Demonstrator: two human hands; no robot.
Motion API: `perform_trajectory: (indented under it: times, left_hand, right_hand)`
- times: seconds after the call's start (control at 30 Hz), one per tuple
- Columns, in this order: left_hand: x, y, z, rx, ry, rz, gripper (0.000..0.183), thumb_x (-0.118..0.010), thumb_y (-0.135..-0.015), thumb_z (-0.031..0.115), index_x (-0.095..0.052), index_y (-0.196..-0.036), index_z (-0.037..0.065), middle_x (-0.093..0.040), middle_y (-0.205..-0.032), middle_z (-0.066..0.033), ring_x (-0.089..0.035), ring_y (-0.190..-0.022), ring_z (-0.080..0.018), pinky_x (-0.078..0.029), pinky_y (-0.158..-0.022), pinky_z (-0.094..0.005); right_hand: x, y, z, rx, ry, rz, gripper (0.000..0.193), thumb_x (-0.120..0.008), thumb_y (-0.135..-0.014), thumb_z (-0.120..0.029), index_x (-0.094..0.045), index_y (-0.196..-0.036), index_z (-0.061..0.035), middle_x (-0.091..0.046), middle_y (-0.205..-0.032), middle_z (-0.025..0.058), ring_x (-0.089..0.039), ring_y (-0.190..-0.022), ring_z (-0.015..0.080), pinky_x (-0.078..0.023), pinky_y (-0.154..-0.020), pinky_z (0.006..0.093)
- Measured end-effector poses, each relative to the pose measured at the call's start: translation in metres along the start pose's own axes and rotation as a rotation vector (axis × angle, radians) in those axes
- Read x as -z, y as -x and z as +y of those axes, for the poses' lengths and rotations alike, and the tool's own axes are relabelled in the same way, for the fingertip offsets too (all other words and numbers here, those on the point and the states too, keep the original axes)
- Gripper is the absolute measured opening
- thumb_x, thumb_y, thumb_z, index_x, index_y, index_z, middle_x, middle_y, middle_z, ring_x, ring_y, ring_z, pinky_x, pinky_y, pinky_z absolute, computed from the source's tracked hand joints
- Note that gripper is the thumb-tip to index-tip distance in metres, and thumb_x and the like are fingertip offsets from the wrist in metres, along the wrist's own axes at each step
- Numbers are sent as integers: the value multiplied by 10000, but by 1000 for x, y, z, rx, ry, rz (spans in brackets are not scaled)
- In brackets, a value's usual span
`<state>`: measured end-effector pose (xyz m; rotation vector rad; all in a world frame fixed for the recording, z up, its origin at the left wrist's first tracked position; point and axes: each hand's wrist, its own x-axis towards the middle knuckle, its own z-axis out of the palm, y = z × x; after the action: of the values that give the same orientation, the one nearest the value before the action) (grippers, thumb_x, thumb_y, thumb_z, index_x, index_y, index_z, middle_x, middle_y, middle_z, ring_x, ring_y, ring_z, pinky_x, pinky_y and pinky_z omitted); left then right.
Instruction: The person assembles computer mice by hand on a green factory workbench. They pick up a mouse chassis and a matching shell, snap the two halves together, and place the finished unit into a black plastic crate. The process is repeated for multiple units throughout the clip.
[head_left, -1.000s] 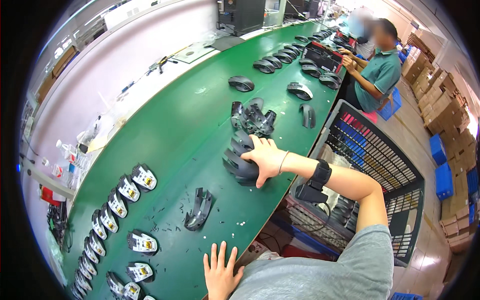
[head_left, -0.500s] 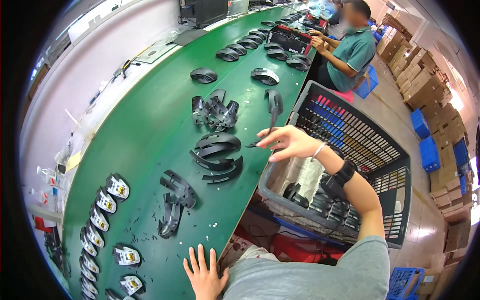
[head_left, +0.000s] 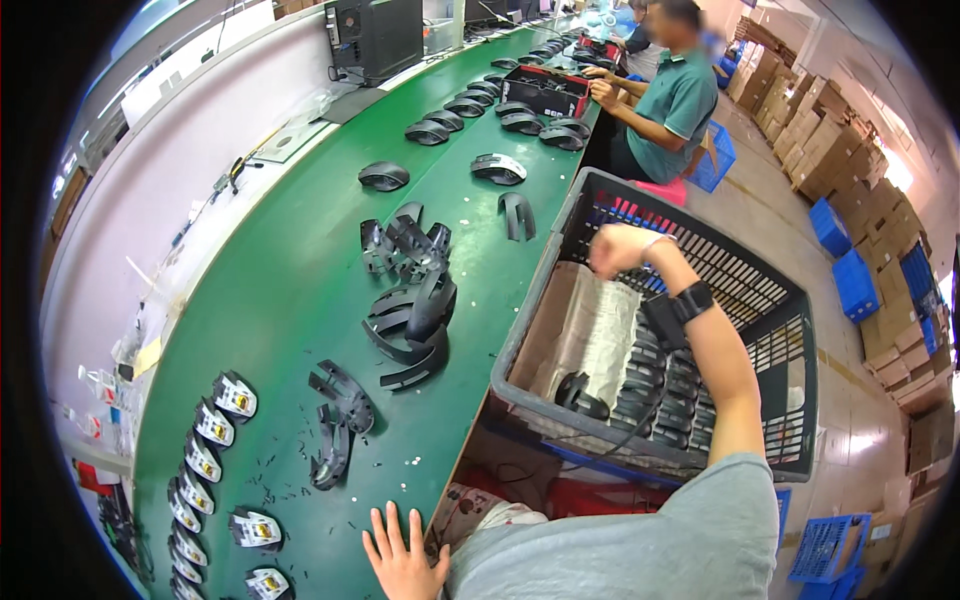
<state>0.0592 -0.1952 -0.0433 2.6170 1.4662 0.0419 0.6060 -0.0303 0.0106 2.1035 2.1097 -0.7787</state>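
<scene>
My left hand (head_left: 405, 560) lies flat on the green bench (head_left: 250, 310) with fingers spread, near its right edge. My right hand (head_left: 620, 250) is bent at the wrist over the dark plastic crate (head_left: 800, 330); its fingers point down and are hidden, so I cannot tell what they hold. Under it in the crate are a brown paper sheet (head_left: 600, 325) and rows of black mouse shells (head_left: 640, 380). On the bench, a black shell (head_left: 433, 305) leans on a pile of curved black side pieces (head_left: 410, 365). Beyond them sits a heap of black shell parts (head_left: 405, 240).
White mouse bases (head_left: 205, 455) line the left, with two more shell parts (head_left: 335, 430) nearby. Assembled black mice (head_left: 385, 176) stand farther up. A co-worker in a green shirt (head_left: 675, 110) sits at the right edge by a black-red box (head_left: 545, 92). Cartons (head_left: 840, 170) stack along the right.
My right hand has moved from the bench edge to over the crate. The dark part it held no longer shows in it, and a black shell now leans on the pile of pieces.
</scene>
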Motion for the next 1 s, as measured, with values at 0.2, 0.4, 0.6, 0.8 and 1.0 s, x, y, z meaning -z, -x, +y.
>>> perform_trajectory:
  times: [0.2,0.4,0.6,0.8,1.0]
  left_hand:
    - [3,-3,-2,-35,-4,-24,736,-647,-736,457,-441,-1345,99,-309,-1455,-183,-248,-1349,-386,-229,-1060,-551]
    - [-21,-2,-15,-31,31,-40,741,-681,-633,426,-497,-1277,110,-317,-1432,-217,-244,-1339,-430,-190,-1038,-616]
    - [-24,1,-11,-12,-16,8,792,-736,-575,393,-488,-1257,76,-320,-1412,-236,-241,-1332,-448,-188,-1047,-612]
    - [-26,-3,-10,-11,-26,18,774,-730,-566,354,-494,-1245,67,-317,-1413,-240,-247,-1325,-460,-192,-1048,-613]
    - [-28,-3,-9,-10,-41,22,768,-724,-581,336,-476,-1258,70,-311,-1422,-239,-248,-1328,-460,-190,-1053,-610]
  right_hand:
    - [-150,48,189,-667,213,162,651,-722,-667,-497,-619,-1124,-45,-630,-1121,184,-605,-1039,320,-481,-878,414]
    - [-236,54,220,-880,199,166,1025,-732,-577,-649,-379,-1345,-68,-324,-1420,225,-322,-1305,388,-314,-1045,501]
    - [-241,48,204,-641,179,349,1130,-829,-472,-583,-346,-1276,48,-489,-1206,243,-465,-1136,404,-385,-965,441]
    - [-238,67,174,-566,386,517,1145,-791,-486,-637,-378,-1277,82,-537,-1186,270,-519,-1118,371,-402,-940,434]
    - [-260,90,172,-618,87,304,851,-774,-523,-640,-614,-1010,39,-639,-1019,232,-617,-963,348,-427,-901,405]
